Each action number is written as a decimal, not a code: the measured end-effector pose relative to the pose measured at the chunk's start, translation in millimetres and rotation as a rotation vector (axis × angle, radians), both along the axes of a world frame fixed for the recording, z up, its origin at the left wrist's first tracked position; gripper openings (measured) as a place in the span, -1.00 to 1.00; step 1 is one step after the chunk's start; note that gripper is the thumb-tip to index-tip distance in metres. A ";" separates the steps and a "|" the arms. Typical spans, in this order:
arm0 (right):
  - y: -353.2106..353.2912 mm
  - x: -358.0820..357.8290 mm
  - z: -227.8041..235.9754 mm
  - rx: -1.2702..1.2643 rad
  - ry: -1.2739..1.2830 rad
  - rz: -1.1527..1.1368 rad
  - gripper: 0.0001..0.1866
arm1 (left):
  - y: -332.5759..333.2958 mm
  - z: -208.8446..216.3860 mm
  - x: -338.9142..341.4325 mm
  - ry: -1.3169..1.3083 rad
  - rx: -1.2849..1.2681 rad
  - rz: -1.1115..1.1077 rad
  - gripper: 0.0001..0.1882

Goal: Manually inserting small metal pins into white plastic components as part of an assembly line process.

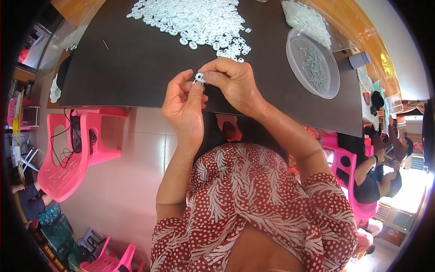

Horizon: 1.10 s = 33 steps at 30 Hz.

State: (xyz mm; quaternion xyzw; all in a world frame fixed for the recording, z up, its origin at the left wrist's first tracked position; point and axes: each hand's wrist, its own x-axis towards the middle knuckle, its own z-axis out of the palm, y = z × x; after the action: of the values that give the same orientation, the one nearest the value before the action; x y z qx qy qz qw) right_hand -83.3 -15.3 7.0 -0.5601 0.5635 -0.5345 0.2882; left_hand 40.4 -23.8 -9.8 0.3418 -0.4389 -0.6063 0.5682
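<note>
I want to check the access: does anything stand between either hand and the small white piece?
Nothing visible does: the left hand and right hand both touch the piece directly.

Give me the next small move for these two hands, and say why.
I'd probably have the left hand press lightly with its thumb while the right hand steadies the small white piece: both hands' fingertips meet at it, and neither reaches for the white pile on the dark table.
</note>
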 end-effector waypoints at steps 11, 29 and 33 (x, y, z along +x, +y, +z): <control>5.6 -0.7 -0.5 -0.069 0.200 -0.017 -0.93 | 1.5 -8.4 -2.0 0.056 0.014 -0.062 -0.76; 19.0 3.3 -5.0 0.006 0.097 0.037 -0.74 | 1.5 3.4 -7.8 0.146 0.144 0.056 -0.83; 20.3 2.8 -8.6 -0.013 0.041 0.025 -0.74 | 4.2 3.4 -8.0 0.154 0.111 0.034 -0.82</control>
State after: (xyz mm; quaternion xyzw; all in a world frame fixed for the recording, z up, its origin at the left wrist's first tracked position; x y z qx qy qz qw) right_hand -80.5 5.0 -1.6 -0.5799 0.5586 -0.5230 0.2796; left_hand 32.3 -19.6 -6.4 0.3327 -0.3536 -0.6445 0.5906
